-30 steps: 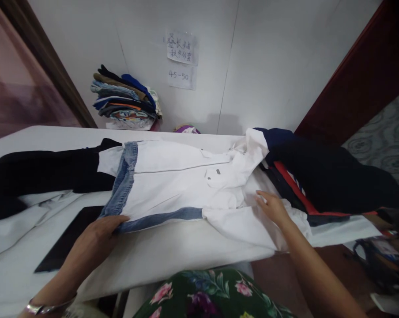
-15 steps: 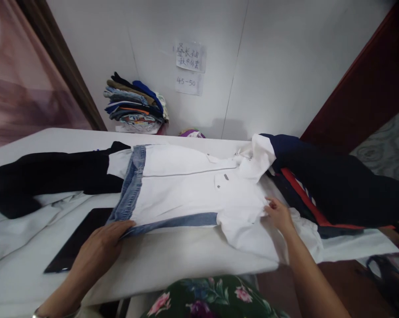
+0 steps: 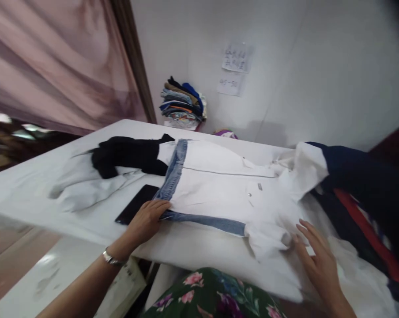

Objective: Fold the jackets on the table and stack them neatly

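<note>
A white hooded jacket with blue denim along its hem and side lies flat on the table, front up, with its hood to the right. My left hand is at the near corner of the denim hem, fingers closed over the edge and the thumb hidden. Beside the near sleeve, which is bunched at the shoulder, my right hand is open with its fingers apart. Nothing shows in its grasp. A black tablet-like slab lies left of the hem.
Black and white clothing lies on the white-covered table at left. Dark and red garments are piled at right. A stack of folded clothes stands against the wall, near paper notes. Clear plastic sits at the near right.
The view has swung left. My right hand has let go of the near sleeve and opened, and the sleeve has drawn in towards the jacket body. My left hand stays at the hem corner.
</note>
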{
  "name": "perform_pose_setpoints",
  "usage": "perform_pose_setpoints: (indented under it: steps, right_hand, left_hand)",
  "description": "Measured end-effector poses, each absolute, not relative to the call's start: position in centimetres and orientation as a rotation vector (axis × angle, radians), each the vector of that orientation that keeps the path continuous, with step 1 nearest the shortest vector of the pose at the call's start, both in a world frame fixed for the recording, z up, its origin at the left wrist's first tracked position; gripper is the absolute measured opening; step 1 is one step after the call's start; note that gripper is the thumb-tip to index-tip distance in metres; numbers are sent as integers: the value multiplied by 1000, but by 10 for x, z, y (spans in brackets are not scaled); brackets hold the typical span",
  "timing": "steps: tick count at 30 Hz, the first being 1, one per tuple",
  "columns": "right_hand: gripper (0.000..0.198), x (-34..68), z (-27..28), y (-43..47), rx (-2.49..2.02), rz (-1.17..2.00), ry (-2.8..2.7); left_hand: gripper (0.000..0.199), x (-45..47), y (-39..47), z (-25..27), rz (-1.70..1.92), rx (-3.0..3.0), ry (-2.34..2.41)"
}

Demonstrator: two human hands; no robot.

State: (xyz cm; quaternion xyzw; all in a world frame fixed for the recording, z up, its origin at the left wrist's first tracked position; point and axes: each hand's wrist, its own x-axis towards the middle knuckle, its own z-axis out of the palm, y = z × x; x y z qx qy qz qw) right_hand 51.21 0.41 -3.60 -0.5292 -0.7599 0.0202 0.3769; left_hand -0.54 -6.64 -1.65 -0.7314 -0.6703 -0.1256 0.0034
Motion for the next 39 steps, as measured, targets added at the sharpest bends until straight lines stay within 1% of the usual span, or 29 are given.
perform_pose_setpoints:
  steps: [2,4,6,8,12,15,18,20,24,29,34,39]
  right_hand:
    - [33,492,-27,5,-1132,41,-2073]
    - [35,473,-22,11,-970,35,-2162]
    - [40,459,-27,20,-908,29,-2258]
    - [40,452,-45,31,-880,17,-2384]
    - [39,453,-91,41,-895,5,-2557]
    - [41,458,-107,39,-947,-1,-2564]
    - [41,459,-108,37,-947,-10,-2553]
    - [41,458,-107,37,-947,-16,-2552]
    - [41,458,-107,36,-956,-33,-2536]
    - [39,456,-106,33,-975,-11,-2484]
    - [39,458,-104,32,-998,51,-2470]
    - [41,473,-104,32,-1103,25,-2381]
  left_hand:
    - [56,-1,-67,-10,-396,-2300,-2097]
    - [52,3,-66,-5,-408,-2298,-2093]
    - [47,6,-65,-3,-431,-2280,-2091]
    - [45,8,-66,-3,-442,-2266,-2110]
    - [39,4,-74,0,-435,-2336,-2278]
    - [38,-5,-71,12,-537,-2415,-2488]
    - [30,-12,-47,25,-642,-2210,-2710]
    - [30,-15,-21,28,-580,-1998,-2765]
    - [29,-19,37,15,-386,-1784,-2823]
    - [29,-26,83,-3,-344,-1623,-2944]
    - [23,-35,83,-6,-387,-1551,-3002]
    - [20,-43,63,-11,-383,-1491,-3023]
